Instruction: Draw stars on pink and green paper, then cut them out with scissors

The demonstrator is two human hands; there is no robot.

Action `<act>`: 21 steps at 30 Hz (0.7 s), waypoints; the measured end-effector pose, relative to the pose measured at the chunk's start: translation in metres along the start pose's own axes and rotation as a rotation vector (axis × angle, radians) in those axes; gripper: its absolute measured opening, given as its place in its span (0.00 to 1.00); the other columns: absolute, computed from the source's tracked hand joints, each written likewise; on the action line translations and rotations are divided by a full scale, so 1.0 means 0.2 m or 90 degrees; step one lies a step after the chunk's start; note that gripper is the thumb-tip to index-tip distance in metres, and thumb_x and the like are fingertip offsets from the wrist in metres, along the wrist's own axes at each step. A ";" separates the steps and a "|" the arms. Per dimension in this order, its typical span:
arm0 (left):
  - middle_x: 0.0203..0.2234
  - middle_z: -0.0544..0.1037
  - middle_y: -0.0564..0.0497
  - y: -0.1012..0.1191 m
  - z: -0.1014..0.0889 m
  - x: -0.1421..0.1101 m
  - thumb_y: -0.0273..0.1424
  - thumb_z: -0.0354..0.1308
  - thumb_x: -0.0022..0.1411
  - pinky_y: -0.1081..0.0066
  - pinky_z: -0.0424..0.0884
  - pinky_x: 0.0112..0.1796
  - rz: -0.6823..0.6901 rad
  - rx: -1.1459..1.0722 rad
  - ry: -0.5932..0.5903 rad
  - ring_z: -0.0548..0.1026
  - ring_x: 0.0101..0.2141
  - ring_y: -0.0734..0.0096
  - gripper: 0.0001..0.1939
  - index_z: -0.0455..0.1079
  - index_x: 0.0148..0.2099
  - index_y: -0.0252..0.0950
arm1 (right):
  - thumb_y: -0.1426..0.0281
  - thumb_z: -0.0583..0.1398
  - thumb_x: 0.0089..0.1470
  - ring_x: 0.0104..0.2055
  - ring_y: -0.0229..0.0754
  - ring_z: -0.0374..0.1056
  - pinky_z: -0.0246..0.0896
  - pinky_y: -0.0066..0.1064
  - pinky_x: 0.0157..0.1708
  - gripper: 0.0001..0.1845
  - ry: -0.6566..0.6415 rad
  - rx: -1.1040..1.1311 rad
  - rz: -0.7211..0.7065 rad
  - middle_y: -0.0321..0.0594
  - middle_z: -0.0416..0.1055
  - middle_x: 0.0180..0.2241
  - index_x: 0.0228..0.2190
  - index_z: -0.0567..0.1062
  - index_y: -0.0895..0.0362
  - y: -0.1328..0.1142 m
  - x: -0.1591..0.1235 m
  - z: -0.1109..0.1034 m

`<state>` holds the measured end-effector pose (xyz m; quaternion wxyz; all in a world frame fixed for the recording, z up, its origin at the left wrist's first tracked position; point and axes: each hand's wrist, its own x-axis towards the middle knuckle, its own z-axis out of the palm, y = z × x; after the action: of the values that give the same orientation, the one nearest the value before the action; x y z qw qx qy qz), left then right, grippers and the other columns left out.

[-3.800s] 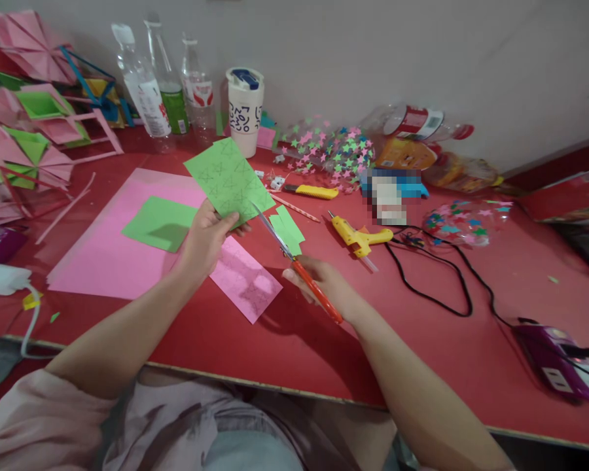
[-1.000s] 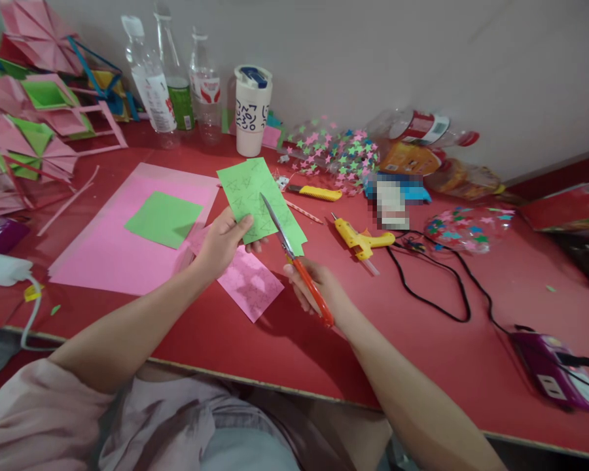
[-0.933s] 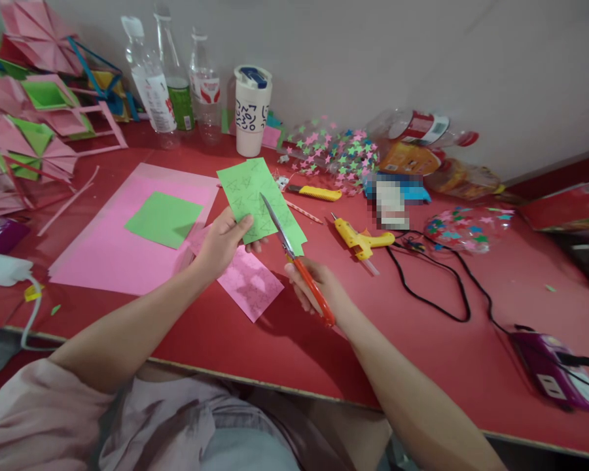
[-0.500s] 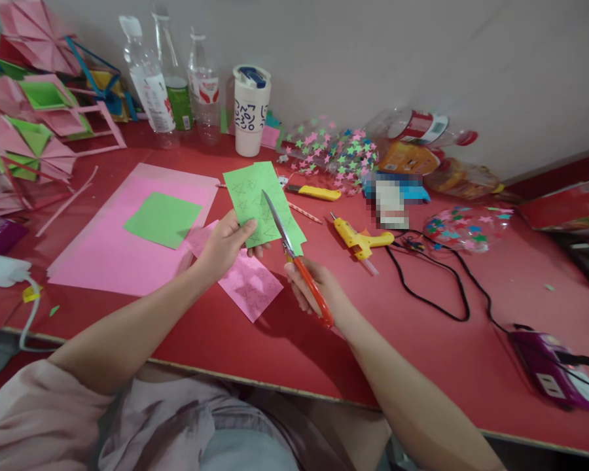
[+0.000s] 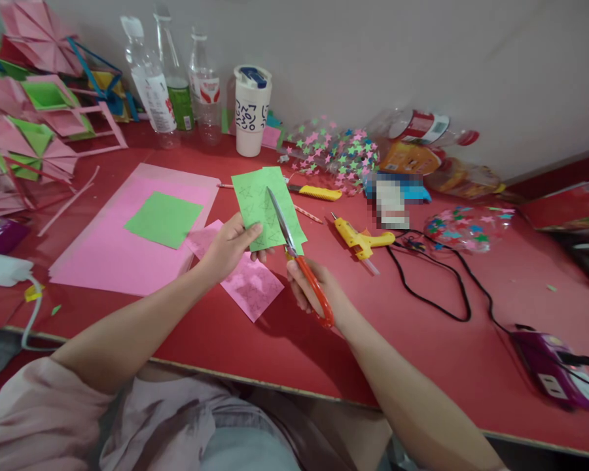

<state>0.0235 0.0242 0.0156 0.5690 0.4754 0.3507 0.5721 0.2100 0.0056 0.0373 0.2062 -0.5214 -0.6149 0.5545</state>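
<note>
My left hand (image 5: 233,245) pinches a green sheet of paper (image 5: 255,203) with stars drawn on it, thumb on top and fingers beneath. In my right hand (image 5: 319,284) is a pair of scissors (image 5: 315,288) with red-orange handles; its blades lie across the right part of the green sheet. Green paper pieces (image 5: 300,245) show at the sheet's right edge, partly covered by it. Below my hands a pink paper strip (image 5: 252,288) with drawn stars lies on the red table (image 5: 285,353).
To the left, a green sheet (image 5: 164,219) lies on large pink paper (image 5: 98,261). Bottles (image 5: 154,108) and a white cup (image 5: 250,124) stand behind. A yellow glue gun (image 5: 360,239), yellow cutter (image 5: 319,192), black cord (image 5: 432,311) and purple power strip (image 5: 554,369) lie rightward.
Compared with the earliest frame, the green sheet has turned more upright and moved right and down, with my left hand. The scissors now reach further across it. The right hand has barely moved.
</note>
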 end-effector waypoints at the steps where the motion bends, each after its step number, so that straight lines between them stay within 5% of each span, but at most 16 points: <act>1: 0.19 0.76 0.55 0.00 0.00 0.00 0.40 0.61 0.63 0.76 0.67 0.20 -0.004 0.002 0.003 0.72 0.18 0.77 0.15 0.61 0.35 0.36 | 0.42 0.55 0.53 0.11 0.31 0.52 0.49 0.24 0.14 0.28 0.002 -0.003 0.003 0.26 0.58 0.09 0.24 0.62 0.53 0.00 0.00 0.00; 21: 0.21 0.78 0.54 0.02 0.00 -0.01 0.37 0.57 0.66 0.76 0.68 0.21 -0.045 0.042 -0.043 0.74 0.18 0.76 0.11 0.61 0.38 0.36 | 0.39 0.54 0.53 0.11 0.31 0.53 0.48 0.24 0.13 0.30 0.028 -0.001 -0.021 0.26 0.57 0.10 0.24 0.61 0.53 0.02 0.01 -0.01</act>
<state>0.0220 0.0215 0.0182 0.5843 0.5001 0.3671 0.5232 0.2123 0.0069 0.0336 0.2286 -0.5234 -0.6192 0.5388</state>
